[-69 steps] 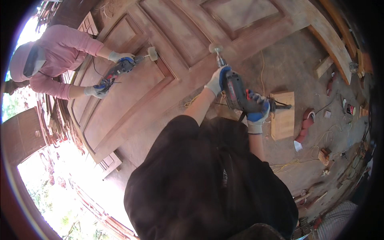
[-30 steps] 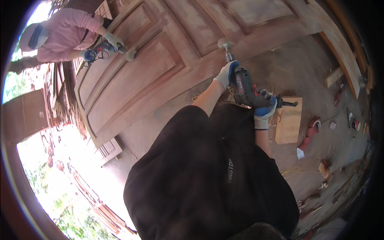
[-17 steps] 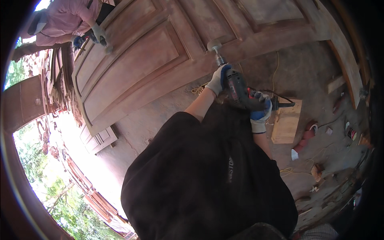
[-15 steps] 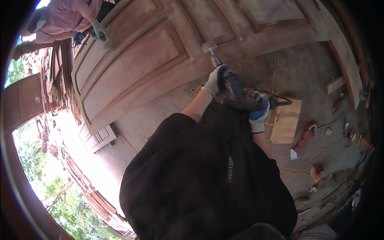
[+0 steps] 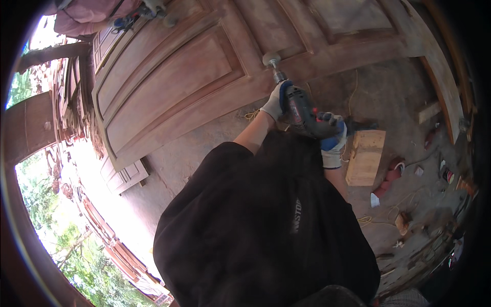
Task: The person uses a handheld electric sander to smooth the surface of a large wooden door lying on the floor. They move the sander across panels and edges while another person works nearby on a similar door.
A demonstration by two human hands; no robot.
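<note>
Both my gloved hands hold a dark power drill (image 5: 300, 110). Its front end, near the chuck, is wrapped by my left hand (image 5: 276, 101) in a white and blue glove. My right hand (image 5: 334, 138), gloved alike, grips the rear handle. A round sanding head (image 5: 271, 60) on the drill's shaft lies at the lower moulding of a panelled wooden door (image 5: 194, 110); whether it touches the wood I cannot tell. The door is reddish brown with pale, dusty patches and spreads across the top of the view.
Another person's gloved hand (image 5: 153, 6) with a power tool is over the door's far left. A wooden block (image 5: 366, 157) stands right of my right hand. Red sanding strip (image 5: 389, 180), yellow cord (image 5: 366, 221) and wood scraps lie on the floor. A small panelled piece (image 5: 124, 175) lies left.
The sanding head and drill have shifted slightly right, and my right hand has moved slightly too. The other person's hand and tool have moved up and right along the door.
</note>
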